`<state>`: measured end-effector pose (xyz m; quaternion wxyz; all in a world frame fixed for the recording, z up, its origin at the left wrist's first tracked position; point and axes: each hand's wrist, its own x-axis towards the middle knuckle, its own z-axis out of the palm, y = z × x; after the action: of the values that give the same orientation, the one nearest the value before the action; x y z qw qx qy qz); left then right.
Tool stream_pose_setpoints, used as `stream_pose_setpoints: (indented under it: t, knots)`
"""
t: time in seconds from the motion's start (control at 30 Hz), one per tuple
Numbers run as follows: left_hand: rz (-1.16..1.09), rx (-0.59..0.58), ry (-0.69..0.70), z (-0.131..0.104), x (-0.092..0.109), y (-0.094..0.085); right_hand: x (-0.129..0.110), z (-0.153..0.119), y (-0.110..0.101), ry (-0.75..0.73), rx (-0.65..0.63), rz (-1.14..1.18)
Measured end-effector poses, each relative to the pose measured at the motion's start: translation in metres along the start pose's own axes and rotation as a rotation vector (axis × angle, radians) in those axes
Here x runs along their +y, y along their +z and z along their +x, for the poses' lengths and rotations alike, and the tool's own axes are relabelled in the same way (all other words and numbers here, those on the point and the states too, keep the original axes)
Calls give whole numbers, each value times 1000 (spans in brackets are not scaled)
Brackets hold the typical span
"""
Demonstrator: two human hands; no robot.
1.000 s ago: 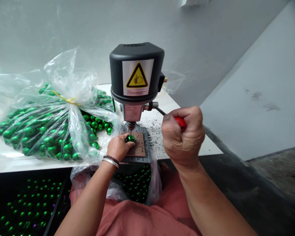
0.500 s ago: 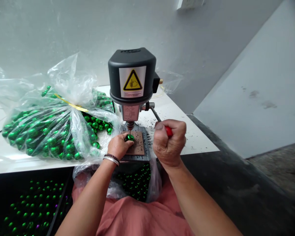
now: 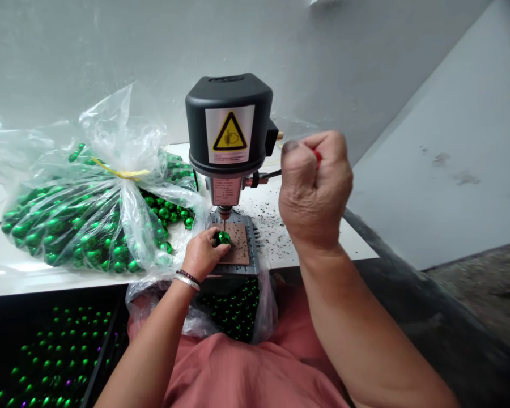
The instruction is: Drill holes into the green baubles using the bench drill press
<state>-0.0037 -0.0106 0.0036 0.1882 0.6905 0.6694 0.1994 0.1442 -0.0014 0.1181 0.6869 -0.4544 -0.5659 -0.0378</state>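
Observation:
Between the thumb and fingers of my left hand (image 3: 202, 252) is a shiny green ball (image 3: 223, 238), held on a brown board (image 3: 239, 249) on the drill press base. The thin drill bit (image 3: 225, 224) stands right above the ball; whether it touches is hard to see. My right hand (image 3: 317, 190) is wrapped round the red knob (image 3: 318, 158) of the feed lever, mostly hidden by my fingers. The black drill press (image 3: 229, 136) carries a yellow warning sign on its head.
A clear plastic bag (image 3: 89, 226) full of green balls, tied with a yellow strip, lies left of the press. Dark shavings litter the white table (image 3: 276, 215). Below left, a black tray (image 3: 8, 323) holds many green balls. More green balls lie in an open plastic bag (image 3: 268, 309) at my lap.
My right hand has swung the lever up and to the right. The drill bit has risen relative to the green ball, which my left hand still holds on the board.

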Motion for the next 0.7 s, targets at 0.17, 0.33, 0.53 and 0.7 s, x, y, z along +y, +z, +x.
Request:
stream_pose_setpoints:
  t: [0.17, 0.33, 0.53, 0.7]
  knots:
    - [-125, -83, 50, -29, -6, -12, 0, 8, 2, 31, -31, 12]
    - [-422, -289, -13, -50, -16, -20, 1, 5, 1, 28, -48, 41]
    - [-1397, -136, -612, -44, -18, -22, 3, 5, 0, 15, -80, 71]
    - [-1729, -216, -772, -49, -7, -29, 3, 5, -1, 30, -78, 65]
